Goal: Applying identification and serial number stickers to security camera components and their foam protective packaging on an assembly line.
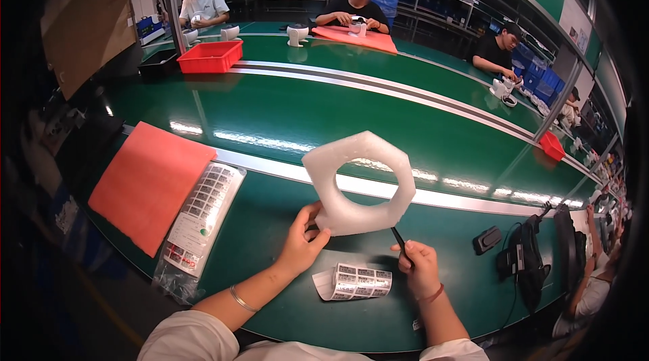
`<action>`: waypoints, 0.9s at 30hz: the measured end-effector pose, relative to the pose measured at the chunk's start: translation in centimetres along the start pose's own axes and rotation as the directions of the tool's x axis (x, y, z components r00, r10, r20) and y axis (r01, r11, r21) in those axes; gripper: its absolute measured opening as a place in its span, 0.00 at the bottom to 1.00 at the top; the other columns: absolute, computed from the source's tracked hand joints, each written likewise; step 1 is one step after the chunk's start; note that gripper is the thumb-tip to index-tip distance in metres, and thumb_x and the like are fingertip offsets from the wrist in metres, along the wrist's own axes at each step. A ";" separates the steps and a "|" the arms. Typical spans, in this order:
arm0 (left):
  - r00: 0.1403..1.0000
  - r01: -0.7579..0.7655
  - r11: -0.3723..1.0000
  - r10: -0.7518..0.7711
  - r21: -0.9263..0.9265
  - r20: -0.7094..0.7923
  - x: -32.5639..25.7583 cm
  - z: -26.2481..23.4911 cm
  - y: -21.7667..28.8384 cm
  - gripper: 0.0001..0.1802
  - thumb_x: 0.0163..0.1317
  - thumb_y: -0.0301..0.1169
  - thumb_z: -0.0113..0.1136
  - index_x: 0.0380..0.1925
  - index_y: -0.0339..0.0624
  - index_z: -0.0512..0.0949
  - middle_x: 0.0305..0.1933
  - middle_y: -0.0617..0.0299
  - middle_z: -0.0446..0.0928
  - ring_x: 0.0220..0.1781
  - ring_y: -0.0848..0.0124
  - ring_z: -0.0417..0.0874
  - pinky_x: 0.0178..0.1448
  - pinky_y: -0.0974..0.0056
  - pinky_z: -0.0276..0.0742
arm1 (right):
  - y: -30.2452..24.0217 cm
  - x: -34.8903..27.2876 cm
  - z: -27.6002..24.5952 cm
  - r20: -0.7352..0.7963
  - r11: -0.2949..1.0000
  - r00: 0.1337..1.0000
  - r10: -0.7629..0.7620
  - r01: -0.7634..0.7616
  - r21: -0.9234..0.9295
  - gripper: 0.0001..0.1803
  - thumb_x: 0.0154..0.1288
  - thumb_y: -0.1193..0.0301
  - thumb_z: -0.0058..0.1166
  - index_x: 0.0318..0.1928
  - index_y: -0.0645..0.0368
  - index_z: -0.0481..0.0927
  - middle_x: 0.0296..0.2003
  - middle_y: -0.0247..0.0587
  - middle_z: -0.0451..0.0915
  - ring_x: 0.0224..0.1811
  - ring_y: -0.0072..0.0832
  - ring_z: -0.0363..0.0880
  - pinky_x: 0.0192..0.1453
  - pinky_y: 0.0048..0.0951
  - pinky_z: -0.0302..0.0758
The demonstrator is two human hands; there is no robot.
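A white foam ring [321, 188] with an angular outer edge and a round hole is held up above the green bench. My left hand [305, 239] grips its lower left corner between thumb and fingers. My right hand [420, 268] is closed around a slim black pointed tool [400, 241], whose upper tip meets the ring's lower right edge. Whether the tip presses into the foam or lies behind it, I cannot tell. Between my forearms, a curled sheet of printed labels [362, 281] lies on the bench, its left end bent up.
Left of me lie an orange foam sheet [152, 182] and a plastic-bagged stack of label sheets [203, 215]. A black device [487, 240] and a black bag [531, 259] are at right. Across the green conveyor [270, 107], several people work near a red bin [211, 57].
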State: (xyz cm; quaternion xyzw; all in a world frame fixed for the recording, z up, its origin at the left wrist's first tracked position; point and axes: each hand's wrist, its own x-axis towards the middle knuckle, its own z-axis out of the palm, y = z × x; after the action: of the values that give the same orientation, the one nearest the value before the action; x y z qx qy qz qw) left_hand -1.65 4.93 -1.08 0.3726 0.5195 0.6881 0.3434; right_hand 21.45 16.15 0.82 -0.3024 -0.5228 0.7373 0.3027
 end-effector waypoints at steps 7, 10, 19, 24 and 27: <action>0.997 -0.018 1.000 0.016 -0.020 -0.069 -0.1 -0.2 -0.6 0.28 0.61 0.19 0.56 0.62 0.36 0.62 0.61 0.56 0.67 0.59 0.68 0.74 0.56 0.65 0.76 | 0.0 0.1 -0.7 0.268 0.954 0.949 0.167 -0.224 0.198 0.20 0.75 0.65 0.40 0.38 0.69 0.79 0.12 0.26 0.60 0.13 0.17 0.53 0.23 0.23 0.55; 0.999 -0.001 0.989 0.007 0.145 -0.041 0.2 0.1 -0.7 0.27 0.59 0.20 0.60 0.59 0.37 0.64 0.55 0.57 0.73 0.52 0.69 0.79 0.52 0.66 0.77 | 0.6 -0.2 -2.7 0.478 0.900 0.867 0.142 -0.314 0.303 0.19 0.75 0.66 0.41 0.41 0.71 0.79 0.13 0.26 0.62 0.15 0.16 0.54 0.22 0.22 0.55; 0.940 0.008 0.924 -0.137 0.382 0.313 -1.7 1.2 9.5 0.12 0.69 0.28 0.48 0.50 0.35 0.73 0.49 0.62 0.76 0.52 0.75 0.76 0.56 0.67 0.72 | 0.3 -0.9 -2.7 0.603 0.901 0.741 0.294 -0.426 0.085 0.16 0.72 0.70 0.48 0.42 0.75 0.80 0.24 0.37 0.77 0.18 0.15 0.55 0.22 0.19 0.55; 0.747 -0.076 0.928 0.295 -0.365 0.595 0.5 -3.1 2.5 0.24 0.73 0.44 0.44 0.56 0.35 0.71 0.56 0.59 0.75 0.58 0.73 0.75 0.65 0.63 0.67 | -0.5 -1.0 -0.9 0.560 0.915 0.736 0.379 -0.388 -0.109 0.14 0.71 0.71 0.50 0.42 0.72 0.82 0.26 0.35 0.78 0.19 0.14 0.57 0.23 0.18 0.56; 0.804 0.568 0.514 -0.179 -0.643 0.567 -1.2 -2.4 4.6 0.35 0.72 0.56 0.36 0.62 0.36 0.67 0.63 0.56 0.71 0.65 0.64 0.70 0.73 0.53 0.58 | -0.6 -1.4 -1.2 0.436 0.932 0.827 0.354 -0.353 -0.086 0.13 0.68 0.70 0.54 0.40 0.72 0.82 0.26 0.37 0.80 0.18 0.14 0.57 0.23 0.18 0.56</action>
State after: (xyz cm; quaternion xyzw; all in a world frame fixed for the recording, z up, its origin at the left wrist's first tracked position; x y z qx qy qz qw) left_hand -3.54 1.81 2.78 0.1991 0.1409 0.6492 0.7204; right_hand 23.34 15.92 1.22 -0.2176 -0.5134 0.8294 0.0336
